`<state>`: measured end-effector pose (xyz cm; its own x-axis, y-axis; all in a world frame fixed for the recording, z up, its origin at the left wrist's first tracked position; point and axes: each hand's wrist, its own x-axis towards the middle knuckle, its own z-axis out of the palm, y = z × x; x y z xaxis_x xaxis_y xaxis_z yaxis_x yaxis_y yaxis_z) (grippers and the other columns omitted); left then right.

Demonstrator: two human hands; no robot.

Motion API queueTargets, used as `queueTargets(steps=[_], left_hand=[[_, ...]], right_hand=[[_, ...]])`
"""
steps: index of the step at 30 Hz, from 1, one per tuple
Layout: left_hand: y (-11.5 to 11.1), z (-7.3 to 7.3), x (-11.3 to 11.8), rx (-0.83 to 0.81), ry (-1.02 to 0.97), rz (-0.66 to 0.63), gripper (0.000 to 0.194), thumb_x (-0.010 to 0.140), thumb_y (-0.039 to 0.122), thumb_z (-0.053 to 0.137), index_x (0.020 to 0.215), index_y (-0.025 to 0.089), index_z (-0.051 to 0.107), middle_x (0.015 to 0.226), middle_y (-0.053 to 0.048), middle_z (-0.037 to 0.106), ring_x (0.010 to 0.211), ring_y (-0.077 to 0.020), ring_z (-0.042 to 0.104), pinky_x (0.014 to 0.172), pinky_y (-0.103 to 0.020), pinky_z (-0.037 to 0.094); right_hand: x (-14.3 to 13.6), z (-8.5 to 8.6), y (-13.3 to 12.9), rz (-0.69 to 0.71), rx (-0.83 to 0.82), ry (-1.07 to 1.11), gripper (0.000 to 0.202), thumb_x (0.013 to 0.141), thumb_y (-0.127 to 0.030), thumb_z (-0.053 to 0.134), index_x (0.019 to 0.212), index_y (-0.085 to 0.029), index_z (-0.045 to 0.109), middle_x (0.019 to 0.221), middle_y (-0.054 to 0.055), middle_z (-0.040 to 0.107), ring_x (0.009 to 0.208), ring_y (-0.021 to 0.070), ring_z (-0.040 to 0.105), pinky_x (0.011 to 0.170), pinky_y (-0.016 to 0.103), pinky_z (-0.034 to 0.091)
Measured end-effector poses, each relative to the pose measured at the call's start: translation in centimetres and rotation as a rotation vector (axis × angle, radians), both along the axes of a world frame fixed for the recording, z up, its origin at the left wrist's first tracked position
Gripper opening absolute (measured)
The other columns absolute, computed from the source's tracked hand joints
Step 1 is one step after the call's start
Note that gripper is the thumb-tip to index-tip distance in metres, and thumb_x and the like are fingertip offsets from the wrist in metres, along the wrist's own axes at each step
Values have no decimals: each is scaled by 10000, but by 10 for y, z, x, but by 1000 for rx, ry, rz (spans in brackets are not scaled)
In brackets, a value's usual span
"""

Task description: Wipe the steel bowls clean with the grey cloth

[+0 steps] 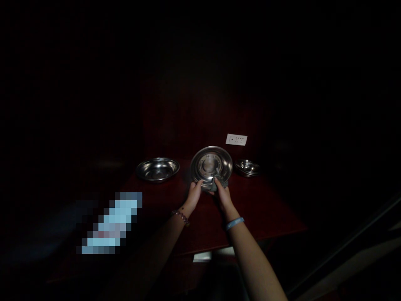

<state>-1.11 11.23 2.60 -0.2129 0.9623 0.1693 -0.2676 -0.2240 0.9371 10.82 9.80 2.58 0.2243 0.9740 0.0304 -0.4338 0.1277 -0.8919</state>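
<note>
at the left, the wide steel dish sits on the bench, apart from the hands, so a knock there looks unlikely unless the left arm swings out. in the middle, the tilted steel basin could slip: the left hand seems to have only its near rim, and smooth metal offers little bite. the grey cloth might bunch or slide beneath the right hand, loosening that side too. to the right, the small steel bowls lie near the basin, and a careless twist could clip them (the gloom would hardly help).

both forearms reach forward and converge. the left thumb lies over the near edge, fingers mostly hidden, apparently pinching the rim. the right thumb presses the cloth to the basin's near right part; how its fingers sit behind, i cannot tell.
</note>
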Motion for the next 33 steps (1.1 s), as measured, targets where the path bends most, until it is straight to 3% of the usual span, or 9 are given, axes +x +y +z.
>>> queueTargets(steps=[5,14,33], left_hand=[[1,2,2,29,25,12,204,727,253,710,893,135,717,981,-105,771,1023,-263,688,975,-383,494],[0,0,2,171,23,-63,412,719,383,761,1040,127,724,1124,-133,741,1135,-281,658,1063,-438,444],[-4,6,1,98,8,-47,384,715,329,768,1026,107,729,1119,-140,742,1151,-283,648,1076,-435,430]], right_hand=[[0,-1,1,-11,-3,-8,481,708,-429,781,1107,-178,681,1005,57,758,863,211,724,689,323,630],[1,-2,1,-17,-8,-44,518,711,-453,773,1137,-174,678,1041,64,751,879,211,721,703,318,629],[0,1,-1,-12,10,-58,546,693,-478,790,1149,-198,681,1049,60,749,890,220,723,728,346,625]])
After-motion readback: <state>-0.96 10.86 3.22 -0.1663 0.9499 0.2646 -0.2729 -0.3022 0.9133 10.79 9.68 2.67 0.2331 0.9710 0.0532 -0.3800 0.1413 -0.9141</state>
